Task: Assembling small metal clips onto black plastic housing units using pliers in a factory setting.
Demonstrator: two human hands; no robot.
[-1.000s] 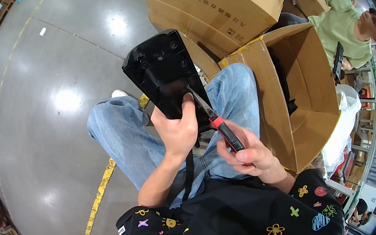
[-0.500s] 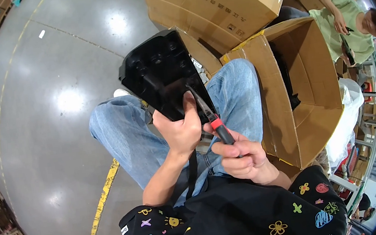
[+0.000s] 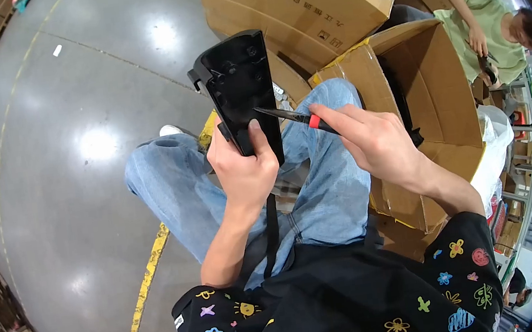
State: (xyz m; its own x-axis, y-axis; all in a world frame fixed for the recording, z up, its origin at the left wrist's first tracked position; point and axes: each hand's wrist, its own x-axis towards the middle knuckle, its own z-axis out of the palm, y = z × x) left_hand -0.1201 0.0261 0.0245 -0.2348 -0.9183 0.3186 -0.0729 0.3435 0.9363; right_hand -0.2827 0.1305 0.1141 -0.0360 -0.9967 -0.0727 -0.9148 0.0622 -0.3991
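In my left hand [image 3: 243, 162] is a black moulded plastic part [image 3: 239, 80], gripped at its near end with the thumb on its face. The part is tilted above my lap, its ribbed, hollow-looking side facing up. My right hand [image 3: 379, 142] is closed round the red-and-black handles of long-nosed pliers [image 3: 286, 115]. Their dark pointed jaws reach left over the right edge of the part, near my left thumb. Whether the tips touch the plastic I cannot tell.
An open cardboard box [image 3: 435, 85] with dark items inside stands by my right knee. Beyond it is a larger closed carton [image 3: 300, 9]. At the far right sits another person in a green shirt [image 3: 487, 19]. Yellow tape [image 3: 146, 297] crosses the grey floor at left.
My right hand has moved up and right, swinging the pliers from pointing away to pointing left. The black part has been turned in my left hand and looks narrower.
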